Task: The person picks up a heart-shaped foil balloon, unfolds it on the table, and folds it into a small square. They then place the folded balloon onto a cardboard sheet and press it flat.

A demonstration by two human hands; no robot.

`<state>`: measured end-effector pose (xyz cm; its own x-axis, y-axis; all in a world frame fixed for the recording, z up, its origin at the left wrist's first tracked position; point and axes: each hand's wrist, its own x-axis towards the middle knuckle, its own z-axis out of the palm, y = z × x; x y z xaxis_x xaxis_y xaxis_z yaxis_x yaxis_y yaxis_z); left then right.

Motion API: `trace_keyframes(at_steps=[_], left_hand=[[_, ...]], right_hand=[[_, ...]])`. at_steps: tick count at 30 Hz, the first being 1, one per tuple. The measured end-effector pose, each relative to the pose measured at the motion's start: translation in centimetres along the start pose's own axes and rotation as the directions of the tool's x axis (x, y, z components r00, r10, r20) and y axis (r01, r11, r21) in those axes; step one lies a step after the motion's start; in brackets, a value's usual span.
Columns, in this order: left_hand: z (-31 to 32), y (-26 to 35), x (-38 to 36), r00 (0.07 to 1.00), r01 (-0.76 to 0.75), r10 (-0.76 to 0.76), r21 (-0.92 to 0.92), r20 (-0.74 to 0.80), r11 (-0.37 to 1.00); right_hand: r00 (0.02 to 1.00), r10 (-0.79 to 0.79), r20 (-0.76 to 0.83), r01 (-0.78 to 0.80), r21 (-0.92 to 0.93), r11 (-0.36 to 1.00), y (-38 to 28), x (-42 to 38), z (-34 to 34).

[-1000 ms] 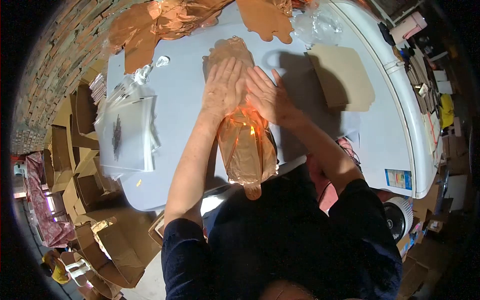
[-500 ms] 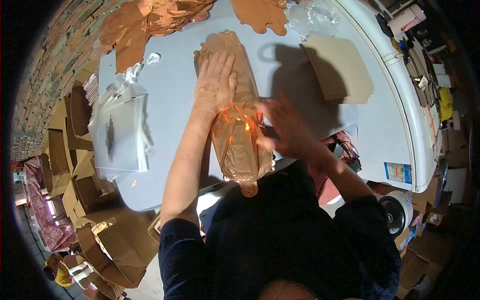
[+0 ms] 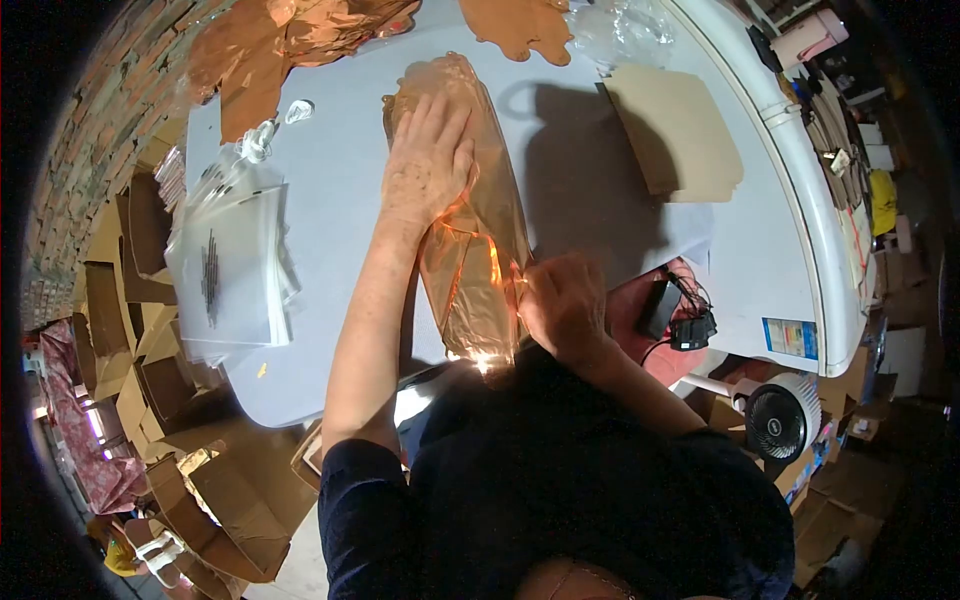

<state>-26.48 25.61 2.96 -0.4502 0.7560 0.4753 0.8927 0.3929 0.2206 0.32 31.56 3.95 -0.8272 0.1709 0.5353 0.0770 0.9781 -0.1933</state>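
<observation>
A shiny copper-coloured foil piece (image 3: 475,260) lies lengthwise on the pale table, its near end at the table's front edge by the dark shirt. My left hand (image 3: 430,160) rests flat on its upper part, fingers stretched toward the far end. At the foil's lower right edge, my right hand (image 3: 565,305) has its fingers curled and pressed together on the edge of the foil. Bright orange reflections run along creases between the two hands.
Clear plastic sleeves (image 3: 235,265) lie at the left, crumpled copper foil (image 3: 300,35) at the back left. Beige card sheets (image 3: 675,135) are on the right. Black adapters with cables (image 3: 690,325) and a small fan (image 3: 777,420) sit at the lower right. Cardboard boxes stand left.
My right hand has moved down and toward me along the foil's right edge, and its fingers have closed. My left hand stays on the foil. The view has shifted slightly.
</observation>
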Motion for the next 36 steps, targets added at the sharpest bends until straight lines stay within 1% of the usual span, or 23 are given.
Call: trace_keyframes(at_steps=[2, 5, 8, 11, 14, 17, 20, 23, 26, 27, 29, 32, 35, 36], left_hand=[[0.0, 0.0, 0.0, 1.0, 0.014, -0.014, 0.001, 0.024, 1.0], [0.1, 0.1, 0.0, 1.0, 0.01, -0.01, -0.008, -0.022, 1.0], [-0.5, 0.3, 0.0, 1.0, 0.005, -0.005, -0.022, -0.025, 1.0], [-0.8, 0.6, 0.1, 0.998, -0.007, 0.005, -0.04, -0.058, 0.999], [-0.8, 0.6, 0.1, 0.997, -0.021, 0.017, -0.053, -0.077, 0.998], [0.0, 0.0, -0.1, 0.996, -0.033, 0.031, -0.018, -0.085, 0.999], [-0.3, 0.2, 0.0, 0.997, -0.02, 0.018, -0.035, -0.073, 0.999], [-0.1, 0.1, 0.0, 0.994, -0.029, 0.024, -0.048, -0.111, 0.998], [-1.1, 0.8, 0.2, 0.977, -0.045, 0.037, -0.037, -0.209, 0.998], [-1.5, 1.0, 0.4, 0.977, -0.054, 0.046, -0.033, -0.206, 0.998], [-2.3, 1.4, 0.7, 0.979, -0.069, 0.062, -0.029, -0.197, 0.997], [-4.8, 2.8, 0.9, 0.993, -0.111, 0.108, -0.044, -0.057, 0.993], [-5.7, 4.5, -0.3, 0.98, -0.13, 0.159, -0.223, 0.118, 0.966], [-5.7, 4.7, -1.0, 0.973, -0.158, 0.19, -0.219, 0.133, 0.963]], right_hand=[[1.0, -0.02, -0.004, 0.02, -0.005, 1.0, -0.3, 0.6, -0.7], [0.998, -0.047, -0.03, 0.05, 0.114, 0.992, -0.4, 1.2, -1.1], [0.997, -0.048, 0.059, 0.034, 0.212, 0.977, 0.4, 0.4, -1.2], [0.998, -0.026, 0.061, 0.002, 0.36, 0.933, 2.2, 2.0, -1.7], [0.992, -0.034, 0.12, 0.014, 0.16, 0.987, 2.9, 4.5, -0.9], [0.937, -0.112, 0.332, 0.116, 0.007, 0.993, 2.7, 4.3, -1.4], [0.927, -0.121, 0.356, 0.126, 0.007, 0.992, 3.3, 3.8, -0.5], [0.918, -0.108, 0.381, 0.11, 0.016, 0.994, 3.1, 4.2, -0.9], [0.912, -0.103, 0.398, 0.111, 0.005, 0.994, 2.9, 4.6, -1.3], [0.92, -0.112, 0.375, 0.118, 0.007, 0.993, 3.0, 4.4, -1.1], [0.935, -0.127, 0.332, 0.13, 0.013, 0.991, 3.3, 3.7, -0.4], [0.936, -0.122, 0.331, 0.124, 0.014, 0.992, 3.2, 3.6, -0.3], [0.933, -0.128, 0.335, 0.126, 0.029, 0.992, 3.4, 3.6, -0.2], [0.928, -0.13, 0.348, 0.128, 0.03, 0.991, 3.6, 3.4, 0.0]])
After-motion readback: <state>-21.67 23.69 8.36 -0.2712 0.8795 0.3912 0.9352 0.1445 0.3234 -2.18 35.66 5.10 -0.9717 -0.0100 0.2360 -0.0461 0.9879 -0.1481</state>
